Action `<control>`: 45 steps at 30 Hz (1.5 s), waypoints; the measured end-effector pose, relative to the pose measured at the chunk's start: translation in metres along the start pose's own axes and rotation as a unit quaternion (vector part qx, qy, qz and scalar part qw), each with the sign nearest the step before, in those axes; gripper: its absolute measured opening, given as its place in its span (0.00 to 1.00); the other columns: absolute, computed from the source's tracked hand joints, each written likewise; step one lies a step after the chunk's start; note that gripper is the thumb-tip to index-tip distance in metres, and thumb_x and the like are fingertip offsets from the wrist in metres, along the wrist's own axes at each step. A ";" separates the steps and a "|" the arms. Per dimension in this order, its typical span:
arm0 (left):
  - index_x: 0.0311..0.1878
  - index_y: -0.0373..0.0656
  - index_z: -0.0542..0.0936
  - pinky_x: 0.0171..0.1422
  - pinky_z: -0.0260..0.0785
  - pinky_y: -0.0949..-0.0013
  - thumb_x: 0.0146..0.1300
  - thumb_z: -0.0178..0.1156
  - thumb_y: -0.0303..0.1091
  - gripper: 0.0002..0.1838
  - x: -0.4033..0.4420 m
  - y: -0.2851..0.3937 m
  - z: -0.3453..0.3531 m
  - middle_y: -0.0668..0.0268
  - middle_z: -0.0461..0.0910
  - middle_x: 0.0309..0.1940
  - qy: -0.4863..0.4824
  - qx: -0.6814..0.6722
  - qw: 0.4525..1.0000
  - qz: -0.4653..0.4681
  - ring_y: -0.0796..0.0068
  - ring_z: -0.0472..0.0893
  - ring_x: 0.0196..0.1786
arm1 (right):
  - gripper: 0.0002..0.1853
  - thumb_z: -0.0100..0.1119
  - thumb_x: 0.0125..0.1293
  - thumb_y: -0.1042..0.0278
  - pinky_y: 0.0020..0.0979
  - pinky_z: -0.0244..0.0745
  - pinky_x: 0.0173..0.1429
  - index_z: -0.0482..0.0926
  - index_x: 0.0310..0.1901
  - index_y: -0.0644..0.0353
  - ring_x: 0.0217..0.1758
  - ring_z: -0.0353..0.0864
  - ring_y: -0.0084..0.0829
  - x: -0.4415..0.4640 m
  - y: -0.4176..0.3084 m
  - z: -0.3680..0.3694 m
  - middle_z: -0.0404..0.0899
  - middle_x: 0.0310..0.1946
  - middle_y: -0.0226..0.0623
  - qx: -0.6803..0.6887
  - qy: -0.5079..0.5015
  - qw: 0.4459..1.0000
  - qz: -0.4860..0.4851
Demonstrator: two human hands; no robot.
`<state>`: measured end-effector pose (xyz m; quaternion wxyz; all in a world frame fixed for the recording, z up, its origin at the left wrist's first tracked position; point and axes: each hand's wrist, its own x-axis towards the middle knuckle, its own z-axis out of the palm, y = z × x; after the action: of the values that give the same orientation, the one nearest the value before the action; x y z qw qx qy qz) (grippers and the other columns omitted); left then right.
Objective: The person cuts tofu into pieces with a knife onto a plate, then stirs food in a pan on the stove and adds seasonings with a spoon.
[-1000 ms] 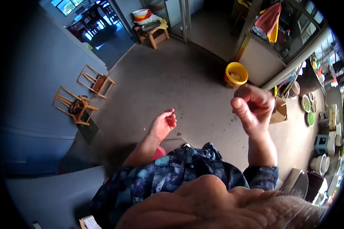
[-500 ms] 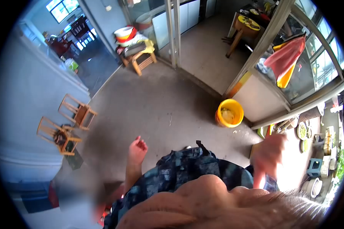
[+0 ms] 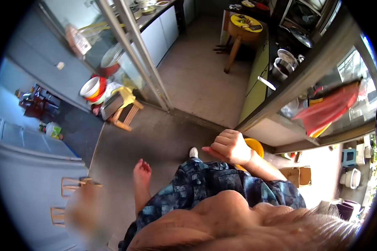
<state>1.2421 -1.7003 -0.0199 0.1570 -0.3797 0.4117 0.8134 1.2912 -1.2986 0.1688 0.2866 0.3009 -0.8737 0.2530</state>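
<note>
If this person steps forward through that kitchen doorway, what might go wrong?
The white shoe might catch on the sill that crosses the doorway. A foot could knock the yellow bucket, which stands by the door frame, partly hidden behind the right hand. Just inside, the pale handle-like thing jutting past the counter's edge might snag a sleeve.

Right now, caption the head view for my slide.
Left hand at one side, right hand curled before the bucket, round table in the kitchen beyond.
</note>
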 end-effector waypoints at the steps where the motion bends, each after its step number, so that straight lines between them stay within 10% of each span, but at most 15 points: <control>1: 0.48 0.46 0.78 0.44 0.70 0.70 0.63 0.59 0.33 0.11 0.027 0.010 0.038 0.68 0.77 0.35 -0.028 0.003 1.000 -0.006 0.73 0.76 0.39 | 0.20 0.70 0.55 0.66 0.31 0.65 0.22 0.67 0.15 0.55 0.16 0.68 0.31 0.008 0.025 0.003 0.64 0.13 0.29 -0.007 0.001 1.000 0.025; 16: 0.52 0.43 0.76 0.44 0.71 0.74 0.70 0.54 0.35 0.12 0.227 0.055 0.568 0.68 0.79 0.37 -0.328 0.354 0.875 0.031 0.78 0.79 0.38 | 0.21 0.68 0.58 0.64 0.37 0.68 0.25 0.67 0.14 0.56 0.17 0.73 0.38 0.081 0.442 0.015 0.68 0.12 0.34 -0.050 0.034 0.967 0.248; 32: 0.53 0.42 0.76 0.42 0.71 0.75 0.71 0.53 0.35 0.12 0.437 0.083 0.888 0.66 0.79 0.37 -0.270 0.439 0.856 0.028 0.78 0.78 0.37 | 0.11 0.61 0.60 0.58 0.38 0.77 0.44 0.80 0.31 0.57 0.34 0.82 0.39 0.116 0.810 -0.007 0.80 0.27 0.36 -0.070 -0.091 0.882 0.457; 36: 0.53 0.42 0.76 0.42 0.70 0.76 0.71 0.53 0.35 0.12 0.491 0.084 1.002 0.67 0.79 0.37 -0.311 0.507 0.803 0.032 0.79 0.77 0.38 | 0.12 0.63 0.57 0.59 0.39 0.78 0.46 0.80 0.37 0.58 0.41 0.82 0.41 0.073 0.870 -0.010 0.81 0.35 0.39 -0.120 -0.150 0.779 0.597; 38: 0.53 0.42 0.76 0.42 0.70 0.77 0.71 0.53 0.36 0.12 0.516 0.078 1.062 0.67 0.78 0.37 -0.339 0.533 0.773 0.050 0.80 0.77 0.38 | 0.16 0.63 0.58 0.60 0.41 0.78 0.48 0.79 0.45 0.59 0.45 0.81 0.44 0.042 0.892 -0.011 0.81 0.40 0.42 -0.077 -0.006 0.753 0.654; 42: 0.53 0.43 0.76 0.43 0.70 0.78 0.72 0.53 0.37 0.12 0.538 0.024 1.198 0.68 0.78 0.38 -0.389 0.577 0.716 0.054 0.81 0.77 0.38 | 0.33 0.62 0.65 0.56 0.28 0.78 0.39 0.63 0.65 0.65 0.37 0.79 0.28 -0.044 0.962 -0.048 0.79 0.42 0.38 0.223 0.491 0.422 0.729; 45: 0.54 0.44 0.76 0.45 0.70 0.77 0.71 0.53 0.37 0.13 0.519 -0.005 1.249 0.68 0.78 0.39 -0.422 0.594 0.682 0.053 0.80 0.77 0.40 | 0.28 0.59 0.68 0.60 0.35 0.81 0.43 0.62 0.63 0.66 0.42 0.80 0.34 -0.125 0.959 -0.074 0.77 0.46 0.41 0.204 0.776 0.188 0.567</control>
<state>0.2916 -0.7418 0.0551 0.4640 0.1993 0.7181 0.4789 0.7557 -0.5433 -0.1193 0.5266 -0.5768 -0.0611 0.6214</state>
